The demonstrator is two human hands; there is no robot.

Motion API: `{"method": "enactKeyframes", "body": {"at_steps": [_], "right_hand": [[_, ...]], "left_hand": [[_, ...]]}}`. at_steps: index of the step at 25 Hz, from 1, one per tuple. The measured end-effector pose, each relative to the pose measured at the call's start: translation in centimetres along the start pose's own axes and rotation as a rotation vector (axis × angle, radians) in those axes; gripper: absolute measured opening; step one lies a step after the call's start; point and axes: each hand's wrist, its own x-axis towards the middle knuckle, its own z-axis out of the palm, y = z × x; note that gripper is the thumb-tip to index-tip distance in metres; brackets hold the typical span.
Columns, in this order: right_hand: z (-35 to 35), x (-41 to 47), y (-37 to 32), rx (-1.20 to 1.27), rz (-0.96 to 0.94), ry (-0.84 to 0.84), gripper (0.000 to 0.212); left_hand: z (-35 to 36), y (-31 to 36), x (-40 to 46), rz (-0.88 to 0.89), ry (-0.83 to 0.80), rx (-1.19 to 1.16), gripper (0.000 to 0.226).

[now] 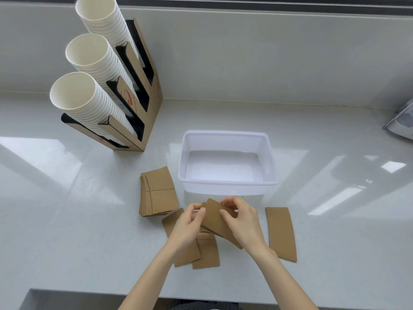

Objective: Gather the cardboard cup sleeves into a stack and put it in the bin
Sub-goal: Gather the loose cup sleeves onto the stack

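Both hands hold one brown cardboard cup sleeve just above the counter. My left hand pinches its left end and my right hand grips its right side. Under the hands lie loose sleeves, overlapping each other. A single sleeve lies flat to the right. A neat stack of sleeves rests to the left of the bin. The translucent white plastic bin stands just beyond my hands and has nothing inside.
A cardboard cup dispenser with three tilted columns of white paper cups stands at the back left. The white counter ends at a front edge near me. A grey object shows at the right edge.
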Motion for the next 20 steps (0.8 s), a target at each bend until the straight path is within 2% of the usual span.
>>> {"method": "enactKeyframes", "body": {"at_steps": [2,5,9,11,13,16,18,20], "right_hand": [[0.1,0.0,0.1,-0.017,-0.013,-0.014,0.016],[0.3,-0.1,0.3,-0.041,-0.034,-0.018,0.013],[-1.1,-0.4,1.3,-0.006,0.024,0.059,0.011],[-2.3,-0.9,2.6,-0.054,0.123,0.142,0.021],[-3.5,-1.4,4.0,-0.235,0.292,0.217,0.040],[-4.2,-1.9,5.4,-0.433,0.555,0.213,0.074],[-4.1,-2.0,5.7,-0.473,0.610,0.177,0.081],[-3.9,-1.9,5.9,-0.462,0.624,0.155,0.078]], "left_hand": [[0.1,-0.3,0.2,0.023,-0.009,0.032,0.006],[0.3,-0.9,0.4,0.033,-0.017,0.059,0.016],[0.2,-1.0,0.6,0.050,0.018,0.101,0.016],[0.0,-1.1,0.7,0.057,0.039,0.099,0.015],[-0.2,-1.4,0.8,0.055,0.061,0.086,0.014],[-0.4,-1.8,1.1,0.048,0.085,0.092,0.011],[-0.4,-1.9,1.1,0.042,0.091,0.084,0.013],[-0.4,-2.0,1.1,0.041,0.094,0.080,0.014]]}}
